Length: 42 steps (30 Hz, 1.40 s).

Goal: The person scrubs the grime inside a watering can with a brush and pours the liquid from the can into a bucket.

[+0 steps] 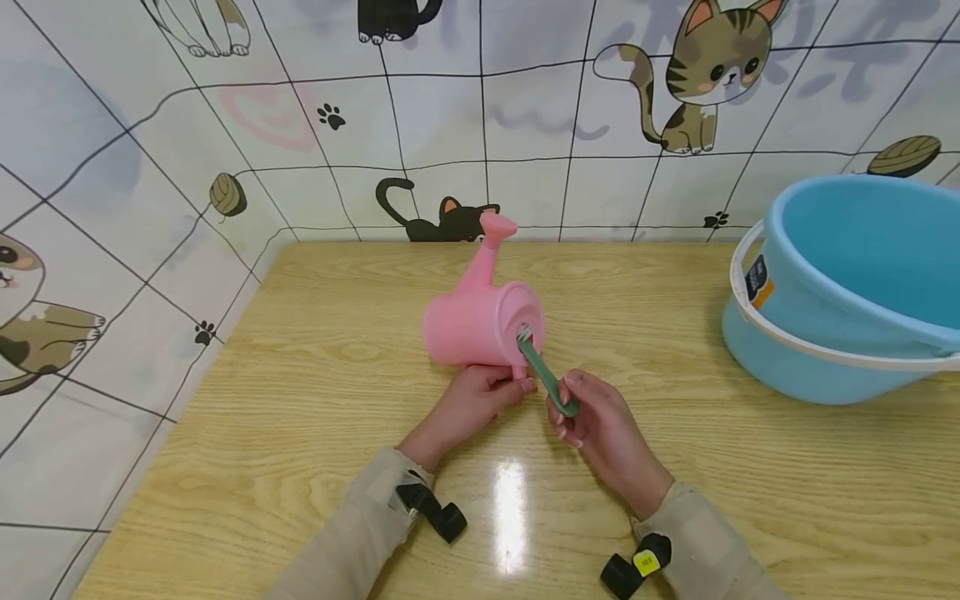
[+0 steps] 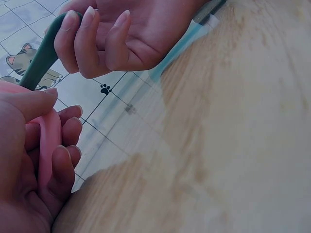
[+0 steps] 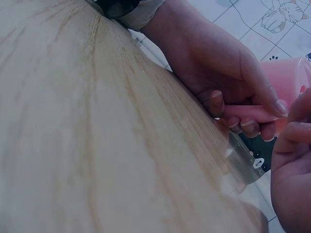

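Observation:
A pink watering can [image 1: 465,329] is held on its side above the wooden table, its spout pointing up and its round end facing right. My left hand [image 1: 472,404] grips the can by its handle [image 2: 48,150], fingers curled round it in the left wrist view. My right hand [image 1: 603,425] pinches the curved end of a slim green-handled brush [image 1: 547,379] between thumb and fingers. The brush's pale bristled tip lies at the recess in the can's round end, just right of my left thumb. In the right wrist view my right fingers hide the brush.
On the right of the wooden table [image 1: 337,333] stands a large light-blue bucket [image 1: 810,375] with a white handle [image 1: 825,346]. A cat-patterned sheet [image 1: 525,125] covers the wall behind and to the left.

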Available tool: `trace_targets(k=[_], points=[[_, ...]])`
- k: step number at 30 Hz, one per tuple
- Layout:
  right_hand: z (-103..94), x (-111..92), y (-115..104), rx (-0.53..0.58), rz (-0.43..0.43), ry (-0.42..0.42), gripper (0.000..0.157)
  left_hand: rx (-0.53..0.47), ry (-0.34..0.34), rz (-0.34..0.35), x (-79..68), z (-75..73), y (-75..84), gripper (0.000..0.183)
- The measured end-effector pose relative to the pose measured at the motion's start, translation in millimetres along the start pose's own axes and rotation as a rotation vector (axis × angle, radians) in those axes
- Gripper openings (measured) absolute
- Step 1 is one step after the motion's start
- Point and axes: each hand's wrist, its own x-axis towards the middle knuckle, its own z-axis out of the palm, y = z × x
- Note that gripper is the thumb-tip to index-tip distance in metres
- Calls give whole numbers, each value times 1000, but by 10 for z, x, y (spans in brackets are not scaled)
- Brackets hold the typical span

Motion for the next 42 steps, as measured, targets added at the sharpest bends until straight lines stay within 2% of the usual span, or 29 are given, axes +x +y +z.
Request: trace_targets(k=[9, 15, 33, 42], points=[[-9, 4, -21, 33, -35, 84, 33, 10, 8, 2, 14, 18, -19, 32], [-17, 6, -2, 10, -10, 73, 31, 14, 3, -1, 12, 15, -32, 31], [-18, -1, 15, 50, -11, 60, 29, 52, 0, 4, 4, 15, -23, 31], [-9, 1, -7, 31, -8, 72, 32, 31, 8, 13, -1, 16, -25, 29]])
